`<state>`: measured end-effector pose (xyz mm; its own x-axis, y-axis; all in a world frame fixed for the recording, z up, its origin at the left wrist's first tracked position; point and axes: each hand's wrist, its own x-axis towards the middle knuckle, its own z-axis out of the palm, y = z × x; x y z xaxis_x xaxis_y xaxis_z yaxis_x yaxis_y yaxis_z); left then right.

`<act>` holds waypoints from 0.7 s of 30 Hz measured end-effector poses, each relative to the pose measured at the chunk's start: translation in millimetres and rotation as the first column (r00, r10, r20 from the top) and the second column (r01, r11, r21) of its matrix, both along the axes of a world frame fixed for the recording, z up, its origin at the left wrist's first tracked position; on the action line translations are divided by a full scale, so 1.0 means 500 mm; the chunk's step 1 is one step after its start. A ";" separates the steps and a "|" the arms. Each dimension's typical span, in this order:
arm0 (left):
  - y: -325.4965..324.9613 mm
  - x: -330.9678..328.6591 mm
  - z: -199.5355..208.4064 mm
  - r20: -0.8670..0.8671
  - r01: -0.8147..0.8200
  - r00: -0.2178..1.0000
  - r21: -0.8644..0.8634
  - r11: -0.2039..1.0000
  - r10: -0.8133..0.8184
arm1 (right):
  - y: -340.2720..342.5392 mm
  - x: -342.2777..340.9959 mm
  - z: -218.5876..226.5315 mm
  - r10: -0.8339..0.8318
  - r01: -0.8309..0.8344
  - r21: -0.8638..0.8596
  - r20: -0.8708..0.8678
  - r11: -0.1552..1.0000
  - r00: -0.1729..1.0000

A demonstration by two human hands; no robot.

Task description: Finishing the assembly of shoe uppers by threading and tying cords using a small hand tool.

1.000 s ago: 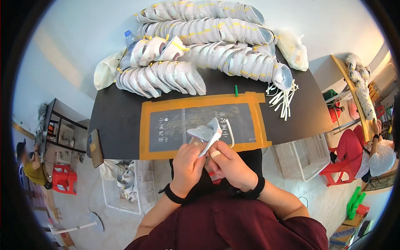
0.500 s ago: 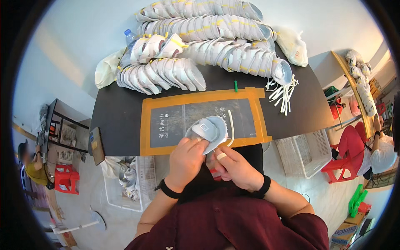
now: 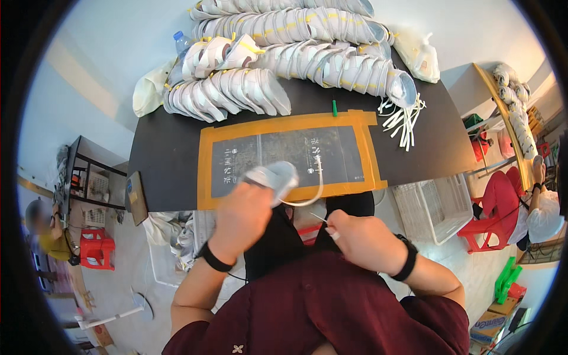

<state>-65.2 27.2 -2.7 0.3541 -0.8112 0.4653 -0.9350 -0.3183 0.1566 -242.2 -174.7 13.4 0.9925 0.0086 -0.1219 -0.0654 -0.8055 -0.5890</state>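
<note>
My left hand (image 3: pixel 241 216), blurred by motion, is closed around a grey and white shoe upper (image 3: pixel 283 176) above the near edge of the table. A white cord-like strip (image 3: pixel 319 177) curves from the upper toward the right over the taped mat. To the right and slightly lower, my right hand (image 3: pixel 361 236) pinches a thin, pale, needle-like tool (image 3: pixel 318 218), its point toward the upper. The tool's other end is hidden in my fingers. A gap separates the two hands.
Long rows of nested shoe uppers (image 3: pixel 331 74) fill the table's back. White strips (image 3: pixel 407 121) hang beside them. An orange-taped mat (image 3: pixel 204 168) lies in front, with a small green object (image 3: pixel 334 108). A phone-like slab (image 3: pixel 136 198) and white crates (image 3: pixel 429 207) flank the table; a person (image 3: pixel 541 213) sits right.
My hands have drawn apart: the left moved left with the shoe upper, the right moved right and down. The needle-like tool now shows clear of the upper, and the white strip curves differently.
</note>
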 end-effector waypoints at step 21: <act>0.016 -0.034 0.033 0.284 0.377 0.898 -0.104 0.920 -0.336 | -0.021 0.118 0.022 0.138 -0.262 0.416 0.305 0.871 0.942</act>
